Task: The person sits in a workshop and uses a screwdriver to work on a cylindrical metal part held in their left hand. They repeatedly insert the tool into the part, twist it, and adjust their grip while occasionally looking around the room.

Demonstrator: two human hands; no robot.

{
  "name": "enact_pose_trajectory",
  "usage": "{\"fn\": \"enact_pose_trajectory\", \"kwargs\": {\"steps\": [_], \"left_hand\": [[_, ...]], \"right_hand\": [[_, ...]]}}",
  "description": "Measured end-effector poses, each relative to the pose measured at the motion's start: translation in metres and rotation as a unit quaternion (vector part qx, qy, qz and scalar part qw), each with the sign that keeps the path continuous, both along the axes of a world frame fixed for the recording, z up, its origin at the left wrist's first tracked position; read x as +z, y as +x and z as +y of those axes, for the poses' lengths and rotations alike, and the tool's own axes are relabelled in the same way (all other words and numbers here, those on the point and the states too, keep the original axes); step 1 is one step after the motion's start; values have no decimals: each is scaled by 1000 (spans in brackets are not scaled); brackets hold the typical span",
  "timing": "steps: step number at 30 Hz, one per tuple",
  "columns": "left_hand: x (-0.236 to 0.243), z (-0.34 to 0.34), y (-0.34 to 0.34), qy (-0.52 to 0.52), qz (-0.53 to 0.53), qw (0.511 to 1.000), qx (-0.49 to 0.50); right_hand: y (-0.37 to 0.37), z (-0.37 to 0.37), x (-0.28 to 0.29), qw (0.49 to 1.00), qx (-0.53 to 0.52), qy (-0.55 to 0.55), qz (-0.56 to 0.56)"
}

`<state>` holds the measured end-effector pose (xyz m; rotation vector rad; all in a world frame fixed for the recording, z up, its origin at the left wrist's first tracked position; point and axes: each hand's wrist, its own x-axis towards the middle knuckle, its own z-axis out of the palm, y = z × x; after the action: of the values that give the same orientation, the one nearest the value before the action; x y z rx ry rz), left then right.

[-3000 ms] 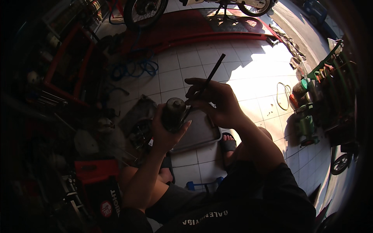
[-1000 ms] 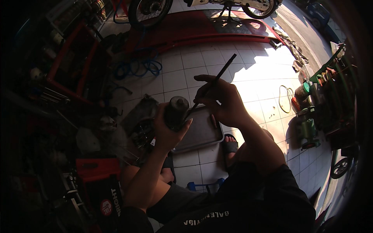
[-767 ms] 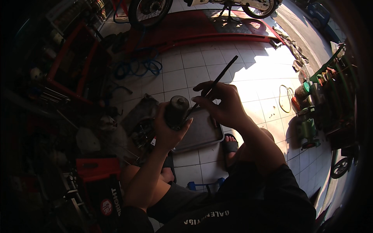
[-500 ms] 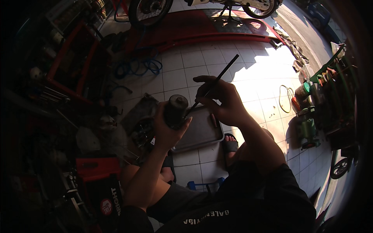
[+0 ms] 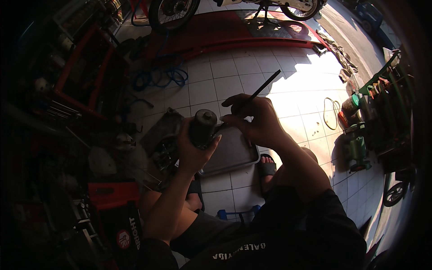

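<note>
A dark metal cylinder point(image 5: 202, 128) with a small round knob on its top end stands nearly upright in my left hand point(image 5: 192, 155). My left fingers wrap round its far left side and the thumb lies along its lower right. My right hand point(image 5: 258, 120) pinches a thin dark rod point(image 5: 268, 83), which slants up to the right. The rod's lower end points at the cylinder's right side; shadow hides whether it touches and what tip it has. Beneath both hands lies a shallow grey metal tray point(image 5: 231, 168) on the tiles, with a small reddish-brown piece at its right edge.
A motorcycle wheel point(image 5: 173, 13) rests on a red platform point(image 5: 211, 33) ahead. A coiled blue hose point(image 5: 159, 77) lies on the left floor, near a red tool cart point(image 5: 90, 72). Green machinery point(image 5: 357, 150) stands right. My sandalled foot point(image 5: 267, 167) is beside the tray.
My right hand has tilted and moved slightly down and left at the fingertips, and the rod's upper end has dropped a little to the right. My left hand and the cylinder stay almost still.
</note>
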<state>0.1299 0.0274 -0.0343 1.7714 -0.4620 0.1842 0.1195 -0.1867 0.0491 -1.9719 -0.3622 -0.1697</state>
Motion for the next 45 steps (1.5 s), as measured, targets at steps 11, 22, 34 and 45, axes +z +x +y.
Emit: {"fn": "enact_pose_trajectory", "kwargs": {"steps": [11, 22, 34, 45], "left_hand": [[4, 1, -1, -1, 15, 1000, 0], [-1, 0, 0, -24, 22, 999, -1], [-12, 14, 5, -391, 235, 882, -115], [-26, 25, 1, -370, 310, 870, -99]], "right_hand": [[-1, 1, 3, 1000, 1, -27, -3], [0, -7, 3, 989, 73, 111, 66], [-1, 19, -29, 988, 60, 126, 60], [2, 32, -12, 990, 41, -51, 121]]}}
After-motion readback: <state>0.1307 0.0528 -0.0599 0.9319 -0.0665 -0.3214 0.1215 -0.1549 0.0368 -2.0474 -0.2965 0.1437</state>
